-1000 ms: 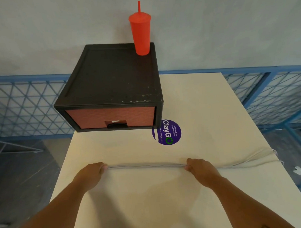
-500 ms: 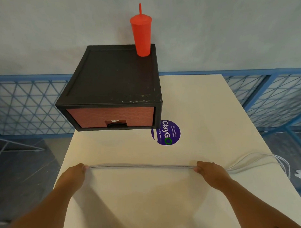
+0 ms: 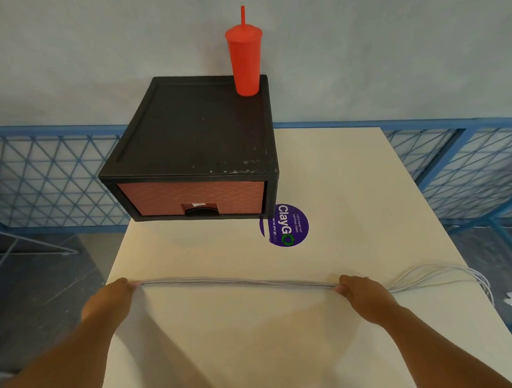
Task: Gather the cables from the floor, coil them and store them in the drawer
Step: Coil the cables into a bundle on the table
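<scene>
Left hand and right hand are pinching the cables, spreading wider than before and stretching them taut across the lower-center bench. Likely straightening for coiling; drawer is sitting closed.

left hand: bare | right hand: bare | forearms: uncovered up to the frame edge

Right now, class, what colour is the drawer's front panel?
Reddish-brown woven-pattern drawer front, set in a black case, clearest in the head view.
</scene>
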Demonstrator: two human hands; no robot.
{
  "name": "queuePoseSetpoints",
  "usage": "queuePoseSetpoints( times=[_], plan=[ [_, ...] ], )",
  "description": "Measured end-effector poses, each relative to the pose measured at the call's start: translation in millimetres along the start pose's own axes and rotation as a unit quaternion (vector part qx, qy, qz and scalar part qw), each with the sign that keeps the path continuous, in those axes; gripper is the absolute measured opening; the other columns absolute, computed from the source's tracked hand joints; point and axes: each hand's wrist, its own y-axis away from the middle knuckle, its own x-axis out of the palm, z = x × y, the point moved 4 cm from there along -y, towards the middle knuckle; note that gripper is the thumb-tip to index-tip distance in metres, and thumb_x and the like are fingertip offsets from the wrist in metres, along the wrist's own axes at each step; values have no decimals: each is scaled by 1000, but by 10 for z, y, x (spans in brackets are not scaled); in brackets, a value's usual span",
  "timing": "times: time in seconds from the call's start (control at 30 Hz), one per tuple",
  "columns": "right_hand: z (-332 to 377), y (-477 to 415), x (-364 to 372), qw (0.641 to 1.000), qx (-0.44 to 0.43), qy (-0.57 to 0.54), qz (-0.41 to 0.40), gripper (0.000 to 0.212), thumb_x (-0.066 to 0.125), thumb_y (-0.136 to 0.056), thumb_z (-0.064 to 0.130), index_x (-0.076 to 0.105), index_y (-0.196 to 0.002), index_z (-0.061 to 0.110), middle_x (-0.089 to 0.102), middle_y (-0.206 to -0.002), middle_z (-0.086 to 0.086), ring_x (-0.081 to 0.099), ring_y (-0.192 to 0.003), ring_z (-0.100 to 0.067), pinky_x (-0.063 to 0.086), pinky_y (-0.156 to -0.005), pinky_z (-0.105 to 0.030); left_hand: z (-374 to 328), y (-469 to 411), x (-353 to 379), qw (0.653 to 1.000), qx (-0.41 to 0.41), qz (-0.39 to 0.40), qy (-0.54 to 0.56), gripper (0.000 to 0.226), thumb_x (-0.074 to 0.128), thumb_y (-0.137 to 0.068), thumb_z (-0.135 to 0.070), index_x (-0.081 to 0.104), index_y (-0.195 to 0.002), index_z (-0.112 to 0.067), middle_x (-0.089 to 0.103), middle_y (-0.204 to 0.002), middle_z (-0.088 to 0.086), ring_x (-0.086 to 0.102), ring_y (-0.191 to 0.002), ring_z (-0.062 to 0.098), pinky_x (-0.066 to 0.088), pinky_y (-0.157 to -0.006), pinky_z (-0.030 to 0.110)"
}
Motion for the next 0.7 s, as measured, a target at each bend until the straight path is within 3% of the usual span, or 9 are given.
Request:
queuePoseSetpoints(
  times=[0.23, 0.4, 0.5, 0.57, 0.63, 0.7],
  plan=[
    [44, -32, 22, 999, 8, 51, -14, 35, 24, -98, 38, 51, -104, 17, 47, -75, 7, 48, -75, -18, 39, -67, -27, 6, -1, -34, 1000, -3, 20, -6, 48, 25, -99, -38, 55, -108, 0, 61, -113, 23, 55, -108, 38, 43, -90, 40],
    [57, -22, 20, 997, 11, 76, -14, 35, 24, -98, 40, 50, -105, 17, 55, -85, 1, 49, -75, -17, 42, -69, -28, 16, 81, 10, 998, -8, -40, 45, 37, 31, -97, -36, 47, -100, -3, 63, -105, 26, 58, -100, 42, 44, -82, 44],
    [95, -28, 18, 997, 1, 80, -5, 35, 25, -98, 38, 51, -108, 17, 49, -85, 4, 47, -76, -17, 40, -69, -27, -109, 205, -26, 994, -26, -63, -80, 32, 30, -96, -34, 39, -117, -11, 55, -122, 17, 51, -114, 37, 40, -94, 54],
    [125, -30, 17, 996, -8, 85, 2, 35, 25, -98, 38, 51, -110, 17, 51, -87, 2, 47, -77, -17, 37, -69, -26, -282, 263, -53, 985, -5, -71, -159, 38, 36, -91, -26, 33, -129, -22, 41, -135, 8, 35, -130, 32, 26, -105, 59],
    [164, -23, 20, 995, -16, 98, 11, 35, 26, -98, 38, 51, -112, 17, 61, -96, -3, 52, -83, -20, 39, -72, -29, -556, 285, 6, 985, 43, -69, -151, 52, 40, -86, -18, 28, -137, -26, 28, -146, 4, 19, -139, 30, 16, -109, 60],
    [233, -18, 38, 994, -30, 104, 22, 35, 26, -98, 37, 51, -112, 17, 64, -107, -6, 58, -95, -24, 42, -78, -31, -948, 391, 155, 979, 142, -72, -131, 56, 43, -83, -16, 34, -138, -23, 31, -149, 5, 20, -141, 31, 21, -108, 60]
  ],
)
